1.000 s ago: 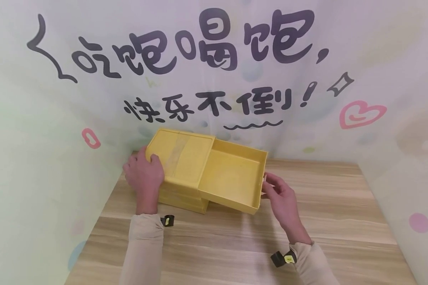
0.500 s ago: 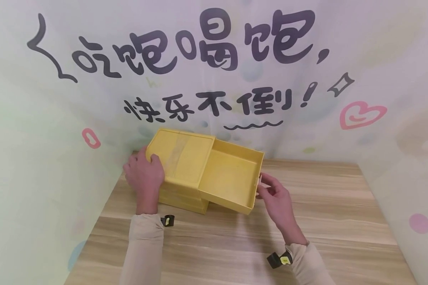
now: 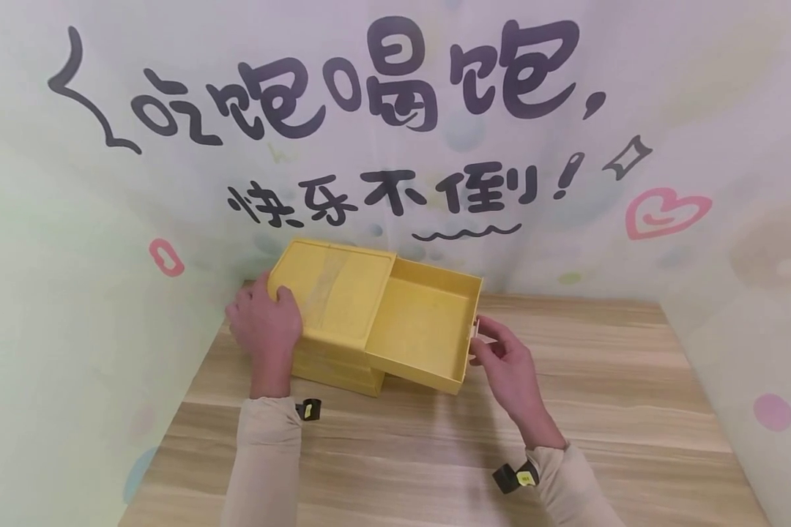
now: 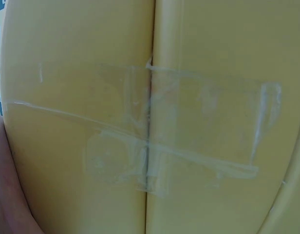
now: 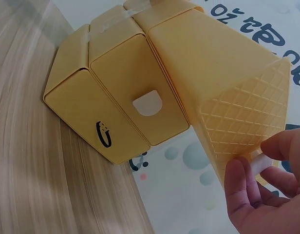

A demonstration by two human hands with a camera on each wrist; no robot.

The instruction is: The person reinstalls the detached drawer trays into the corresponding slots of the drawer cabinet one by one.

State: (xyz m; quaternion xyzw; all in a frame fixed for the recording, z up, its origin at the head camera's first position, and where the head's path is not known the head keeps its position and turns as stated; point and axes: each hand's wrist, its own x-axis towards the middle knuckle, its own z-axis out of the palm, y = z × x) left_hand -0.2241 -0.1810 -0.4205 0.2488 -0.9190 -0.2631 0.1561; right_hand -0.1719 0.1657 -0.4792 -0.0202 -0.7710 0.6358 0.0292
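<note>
A yellow drawer box (image 3: 332, 293) of stacked tiers sits on the table, clear tape across its top and side. Its top drawer (image 3: 425, 322) is pulled partway out to the right, and the inside shows bare. At the box's left end my left hand (image 3: 266, 326) grips the upper corner; the left wrist view shows mostly the taped side (image 4: 203, 122) of the box. My right hand (image 3: 510, 369) pinches the small white handle (image 5: 260, 164) on the drawer's front. That front has a raised diamond pattern, seen in the right wrist view.
Below the top drawer, the middle drawer (image 5: 140, 92) is closed and has a white half-round handle (image 5: 148, 103). The bottom drawer (image 5: 101, 117) bears a black curved mark. Behind the wood-grain table (image 3: 395, 468) stands a printed backdrop (image 3: 600, 241) with dark lettering.
The top drawer has slid left, a little further into the box, with my right hand moving along on its handle. My left hand has kept its place on the corner.
</note>
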